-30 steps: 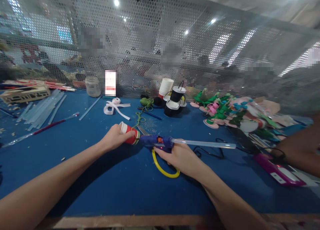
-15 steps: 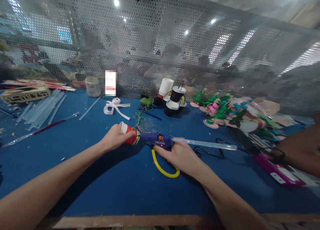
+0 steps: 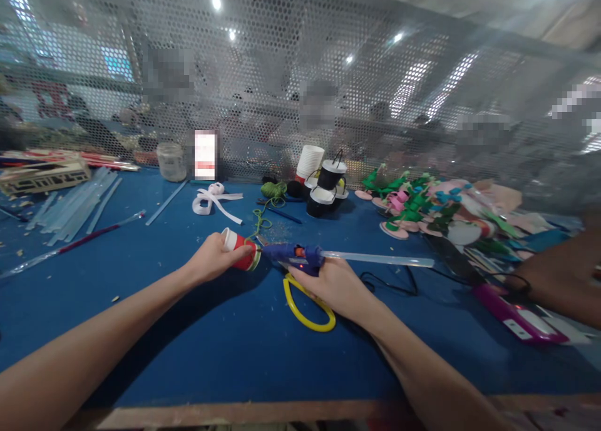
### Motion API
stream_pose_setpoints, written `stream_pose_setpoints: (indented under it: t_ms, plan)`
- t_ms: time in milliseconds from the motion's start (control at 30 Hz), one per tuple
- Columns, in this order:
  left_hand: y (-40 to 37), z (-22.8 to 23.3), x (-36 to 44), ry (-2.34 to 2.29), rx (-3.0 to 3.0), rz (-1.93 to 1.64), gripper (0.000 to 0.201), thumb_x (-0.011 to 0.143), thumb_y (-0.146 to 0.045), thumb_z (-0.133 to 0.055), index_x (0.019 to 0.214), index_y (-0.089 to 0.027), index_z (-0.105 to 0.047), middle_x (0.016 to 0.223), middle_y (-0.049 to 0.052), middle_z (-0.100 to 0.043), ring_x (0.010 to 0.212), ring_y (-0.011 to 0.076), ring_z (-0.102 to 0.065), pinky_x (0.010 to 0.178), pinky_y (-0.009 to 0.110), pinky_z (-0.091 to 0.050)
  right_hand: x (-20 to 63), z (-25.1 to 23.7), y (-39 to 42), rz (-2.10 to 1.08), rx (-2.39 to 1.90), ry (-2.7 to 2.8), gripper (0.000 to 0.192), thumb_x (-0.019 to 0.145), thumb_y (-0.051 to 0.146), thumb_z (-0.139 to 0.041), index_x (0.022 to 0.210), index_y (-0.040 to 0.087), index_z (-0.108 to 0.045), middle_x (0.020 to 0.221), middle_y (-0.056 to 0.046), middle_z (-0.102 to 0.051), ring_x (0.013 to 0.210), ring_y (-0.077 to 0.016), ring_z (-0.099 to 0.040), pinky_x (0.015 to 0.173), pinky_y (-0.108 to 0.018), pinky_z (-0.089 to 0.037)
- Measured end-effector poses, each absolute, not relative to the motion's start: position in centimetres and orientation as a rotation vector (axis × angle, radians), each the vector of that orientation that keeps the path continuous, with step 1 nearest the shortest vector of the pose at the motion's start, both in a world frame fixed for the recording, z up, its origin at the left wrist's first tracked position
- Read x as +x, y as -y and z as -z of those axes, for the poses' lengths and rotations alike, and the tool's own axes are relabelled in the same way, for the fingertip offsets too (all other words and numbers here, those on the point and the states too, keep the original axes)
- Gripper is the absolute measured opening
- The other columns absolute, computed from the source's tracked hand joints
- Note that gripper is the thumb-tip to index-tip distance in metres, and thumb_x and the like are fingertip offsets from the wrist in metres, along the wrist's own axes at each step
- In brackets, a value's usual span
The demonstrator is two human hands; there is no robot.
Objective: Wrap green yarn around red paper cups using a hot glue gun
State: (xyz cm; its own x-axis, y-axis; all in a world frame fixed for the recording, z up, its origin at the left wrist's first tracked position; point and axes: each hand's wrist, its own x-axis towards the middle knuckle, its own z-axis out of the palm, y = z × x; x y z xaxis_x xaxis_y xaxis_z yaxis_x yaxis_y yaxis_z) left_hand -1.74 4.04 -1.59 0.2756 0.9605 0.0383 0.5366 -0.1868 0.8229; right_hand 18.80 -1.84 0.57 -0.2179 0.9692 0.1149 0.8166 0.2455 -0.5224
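Note:
A red and white paper cup (image 3: 238, 254), tipped on its side, is wrapped in the fingers of my left hand (image 3: 212, 256). Green yarn (image 3: 260, 221) runs from a small ball on the table down to the cup's base end. My right hand (image 3: 335, 287) is closed round a blue glue gun (image 3: 295, 256) with a long clear glue stick (image 3: 385, 259) out of its back. The gun's nozzle is at the cup's base; whether it touches cannot be made out. A yellow loop handle (image 3: 310, 321), perhaps of scissors, shows under my right hand.
Black cups with white lids (image 3: 323, 199) and stacked paper cups (image 3: 310, 162) stand at the back. Green and pink crafts (image 3: 408, 212), a purple power strip (image 3: 521, 318) and another person's arm (image 3: 558, 274) are right. Glue sticks (image 3: 77, 209), a glass jar (image 3: 171, 162) and white ribbon (image 3: 216, 202) lie left.
The glue gun has tilted slightly, its glue stick's rear end now higher and further left. My left hand still grips the cup, and the view has shifted a little.

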Motion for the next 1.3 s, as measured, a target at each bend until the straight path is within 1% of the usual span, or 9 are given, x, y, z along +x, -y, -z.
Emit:
stream_pose_setpoints:
  t_ms: [200,467,767,933,1133,1300]
  plan:
    - [-3.90,1.36,-1.72,-1.404,1.826,-0.737,0.039,0.060,-0.050,-0.054,0.044,-0.018,-0.037,0.042,-0.006,-0.034,0.043,0.0069,-0.025,0.041,0.022,-0.019,18.59,-0.74,1.54,-0.545,-1.640,2.056,0.030,0.077,0.029,-0.046,0.049,0.022,-0.038,0.037,0.005,-0.047,0.037,-0.0126,-0.049,0.044,-0.024,-0.035]
    - [-3.88,1.32,-1.73,-1.399,1.835,-0.737,0.038,0.061,-0.050,-0.053,0.045,-0.019,-0.037,0.042,-0.006,-0.034,0.043,0.0070,-0.026,0.041,0.022,-0.019,18.53,-0.96,1.46,-0.576,-1.669,2.043,0.030,0.077,0.029,-0.046,0.048,0.022,-0.039,0.037,0.004,-0.048,0.038,-0.0130,-0.050,0.047,-0.025,-0.037]
    - [-3.79,1.10,-1.55,-1.384,1.819,-0.769,0.038,0.059,-0.047,-0.055,0.042,-0.019,-0.035,0.040,-0.006,-0.030,0.042,0.0064,-0.023,0.041,0.023,-0.017,18.47,-0.93,1.47,-0.544,-1.659,2.057,0.026,0.077,0.029,-0.046,0.052,0.022,-0.042,0.038,0.005,-0.046,0.039,-0.0134,-0.049,0.046,-0.025,-0.036]
    - [-3.79,1.12,-1.57,-1.385,1.804,-0.767,0.038,0.058,-0.047,-0.055,0.042,-0.019,-0.036,0.041,-0.006,-0.032,0.042,0.0065,-0.024,0.041,0.023,-0.018,18.51,-0.91,1.35,-0.526,-1.668,2.084,0.023,0.077,0.028,-0.045,0.056,0.021,-0.046,0.039,0.005,-0.048,0.040,-0.0136,-0.050,0.048,-0.025,-0.036]
    - [-3.70,1.12,-1.48,-1.385,1.830,-0.756,0.039,0.060,-0.049,-0.054,0.042,-0.019,-0.036,0.042,-0.006,-0.032,0.043,0.0067,-0.025,0.042,0.023,-0.018,18.72,-0.80,1.91,-0.553,-1.678,2.081,0.031,0.077,0.029,-0.046,0.048,0.022,-0.038,0.038,0.004,-0.047,0.039,-0.0124,-0.049,0.047,-0.024,-0.036]
    - [-3.72,1.12,-1.49,-1.374,1.825,-0.760,0.039,0.061,-0.047,-0.054,0.042,-0.019,-0.036,0.042,-0.006,-0.031,0.043,0.0066,-0.024,0.042,0.023,-0.019,18.60,-0.83,1.88,-0.553,-1.691,2.076,0.031,0.077,0.029,-0.046,0.048,0.022,-0.037,0.039,0.004,-0.047,0.040,-0.0128,-0.050,0.048,-0.024,-0.036]
